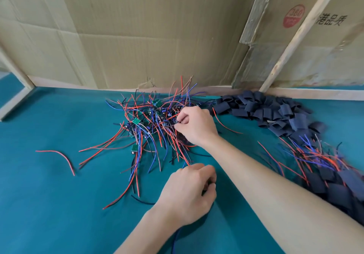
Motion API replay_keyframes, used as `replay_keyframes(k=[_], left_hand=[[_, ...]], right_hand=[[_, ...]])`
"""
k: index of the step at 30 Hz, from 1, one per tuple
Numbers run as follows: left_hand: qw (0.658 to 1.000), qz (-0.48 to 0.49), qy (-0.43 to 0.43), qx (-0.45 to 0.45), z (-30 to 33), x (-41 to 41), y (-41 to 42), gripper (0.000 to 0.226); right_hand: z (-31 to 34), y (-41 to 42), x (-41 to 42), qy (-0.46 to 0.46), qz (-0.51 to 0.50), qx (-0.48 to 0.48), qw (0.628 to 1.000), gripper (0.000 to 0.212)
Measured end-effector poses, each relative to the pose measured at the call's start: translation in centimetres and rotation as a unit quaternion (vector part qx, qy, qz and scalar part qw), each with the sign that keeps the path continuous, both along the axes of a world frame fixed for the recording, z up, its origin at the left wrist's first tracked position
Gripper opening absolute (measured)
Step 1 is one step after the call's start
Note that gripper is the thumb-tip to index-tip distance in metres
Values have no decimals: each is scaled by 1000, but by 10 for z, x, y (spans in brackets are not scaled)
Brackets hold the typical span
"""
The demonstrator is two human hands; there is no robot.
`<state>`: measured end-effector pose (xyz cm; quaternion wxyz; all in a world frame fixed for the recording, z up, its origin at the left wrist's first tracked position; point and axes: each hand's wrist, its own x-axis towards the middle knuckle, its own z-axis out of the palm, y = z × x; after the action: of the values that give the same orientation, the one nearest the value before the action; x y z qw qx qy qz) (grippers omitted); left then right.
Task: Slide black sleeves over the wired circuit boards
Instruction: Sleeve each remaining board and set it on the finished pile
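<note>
Green circuit boards (136,121) with red, blue and black wires lay tangled in a heap at the middle of the teal bench (49,204). The right hand (195,125) reached into the heap's right side, fingertips pinching a small dark part there. The left hand (189,192), nearer, was curled around wire ends. Black sleeves (275,111) were piled far right, beside the cardboard wall (137,27); sleeved boards (334,184) lay near right.

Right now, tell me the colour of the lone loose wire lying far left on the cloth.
Red, seen in the head view: the single curved wire.
</note>
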<state>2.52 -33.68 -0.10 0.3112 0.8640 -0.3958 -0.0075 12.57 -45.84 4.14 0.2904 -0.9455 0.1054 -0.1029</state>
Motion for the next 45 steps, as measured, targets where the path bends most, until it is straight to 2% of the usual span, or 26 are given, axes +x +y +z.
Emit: replay_keyframes(k=[4, 8, 13, 16, 18, 19, 21, 22, 23, 24, 27, 31, 33, 36, 37, 38, 41, 45], left_hand=[[1000, 5, 0, -1, 1, -1, 0, 8], [1000, 6, 7, -21, 1, -2, 0, 7], [991, 50, 11, -125, 4, -1, -1, 7], [956, 165, 53, -236, 8, 2, -1, 8], [910, 220, 158, -313, 11, 5, -1, 12], [881, 218, 231, -351, 12, 6, -1, 12], [808, 163, 388, -412, 16, 8, -2, 13], [768, 126, 458, -429, 18, 7, -4, 23], [738, 91, 511, -431, 18, 5, -6, 31], [728, 58, 539, -420, 17, 2, -7, 33], [749, -2, 544, -378, 11, -4, -5, 22], [777, 17, 520, -355, 6, -2, -4, 21], [766, 44, 523, -371, 6, -2, -6, 23], [773, 58, 511, -373, 4, -3, -8, 21], [776, 58, 507, -370, 4, -3, -8, 20], [778, 60, 506, -368, 4, -3, -8, 19], [780, 58, 507, -361, 4, -1, -6, 17], [796, 47, 497, -342, 2, 1, -4, 20]], right_hand=[[1, -7, 0, -28, -26, 66, 997, 19], [9, -15, -3, -93, -82, 117, 985, 44], [45, -45, -20, -144, -129, 237, 952, 36], [69, -67, -44, -178, -125, 340, 915, 34], [78, -77, -70, -187, -115, 383, 897, 30], [76, -76, -85, -184, -112, 390, 895, 27], [59, -63, -115, -157, -100, 355, 916, 22], [46, -52, -130, -136, -83, 311, 937, 21], [34, -41, -143, -115, -58, 264, 956, 21], [23, -31, -154, -97, -29, 223, 970, 23], [6, -19, -173, -79, 35, 128, 988, 26], [25, -44, -172, 25, 132, 116, 984, 22], [36, -78, -158, 31, 79, 77, 993, 21], [43, -145, -121, -25, -122, -17, 992, 5], [42, -163, -109, -16, -174, -46, 984, 7], [39, -178, -97, 8, -203, -74, 976, 18], [27, -207, -69, 93, -201, -155, 963, 44], [18, -217, -54, 171, -183, -196, 948, 42]])
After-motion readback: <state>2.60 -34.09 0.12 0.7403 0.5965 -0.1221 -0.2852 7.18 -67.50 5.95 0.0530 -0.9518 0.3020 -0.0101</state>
